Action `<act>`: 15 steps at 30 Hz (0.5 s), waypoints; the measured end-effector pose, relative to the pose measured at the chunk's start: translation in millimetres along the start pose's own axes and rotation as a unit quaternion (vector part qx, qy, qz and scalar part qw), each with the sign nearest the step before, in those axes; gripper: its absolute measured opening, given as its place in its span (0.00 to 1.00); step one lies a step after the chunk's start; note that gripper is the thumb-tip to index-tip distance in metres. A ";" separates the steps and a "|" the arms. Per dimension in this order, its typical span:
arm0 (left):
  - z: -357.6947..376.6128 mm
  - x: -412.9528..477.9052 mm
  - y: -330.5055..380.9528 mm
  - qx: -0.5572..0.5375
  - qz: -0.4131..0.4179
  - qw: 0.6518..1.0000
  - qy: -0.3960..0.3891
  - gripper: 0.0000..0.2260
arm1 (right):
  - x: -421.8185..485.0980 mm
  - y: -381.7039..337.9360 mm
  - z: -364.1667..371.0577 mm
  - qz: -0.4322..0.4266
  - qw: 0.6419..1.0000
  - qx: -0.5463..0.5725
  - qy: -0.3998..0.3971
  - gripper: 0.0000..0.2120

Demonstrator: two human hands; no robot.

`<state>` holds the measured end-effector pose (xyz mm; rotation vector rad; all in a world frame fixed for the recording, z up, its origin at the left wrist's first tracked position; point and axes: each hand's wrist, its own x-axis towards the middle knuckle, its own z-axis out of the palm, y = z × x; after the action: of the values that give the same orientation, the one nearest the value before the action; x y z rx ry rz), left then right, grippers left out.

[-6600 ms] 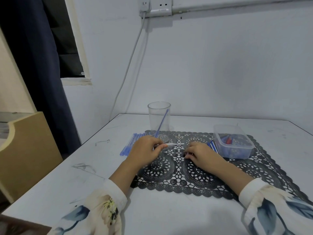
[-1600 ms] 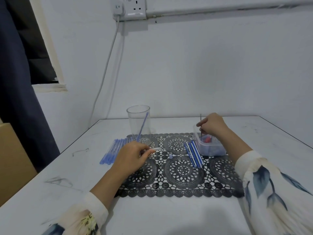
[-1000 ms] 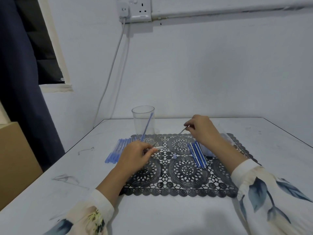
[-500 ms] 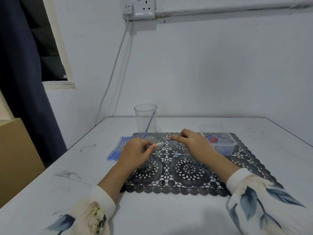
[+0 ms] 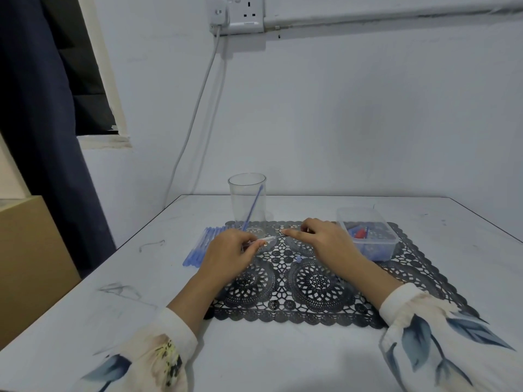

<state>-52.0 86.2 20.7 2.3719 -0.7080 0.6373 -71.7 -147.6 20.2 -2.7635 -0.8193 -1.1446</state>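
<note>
White table (image 5: pixel 283 349), lace mat (image 5: pixel 283 312): left hand (image 5: pixel 226 253) pinches a clear pen barrel (image 5: pixel 268 239). Right hand (image 5: pixel 325 241) touches its tip beside that pinch; its own hold is unclear.

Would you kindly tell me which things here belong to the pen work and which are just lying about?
In the job: left hand, barrel, right hand, tub, cup, pens, cap.
Lying about: mat, socket, cable, curtain.
</note>
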 end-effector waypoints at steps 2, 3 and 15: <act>-0.3 -0.1 0.3 0.000 0.004 1.000 0.000 0.11 | -0.3 0.6 2.8 -0.001 1.000 -0.002 0.002 0.31; -0.5 -0.1 0.4 0.001 0.007 1.000 0.000 0.11 | -0.3 0.9 3.9 -0.002 1.000 -0.003 0.003 0.31; 2.3 -1.1 4.1 0.004 0.024 1.000 -0.009 0.11 | 0.5 -13.2 6.3 0.051 0.998 0.032 0.037 0.22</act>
<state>-54.7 82.2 20.0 2.3781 -0.7751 0.6406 -73.8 -134.6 13.9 -2.6602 -0.6863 -1.1742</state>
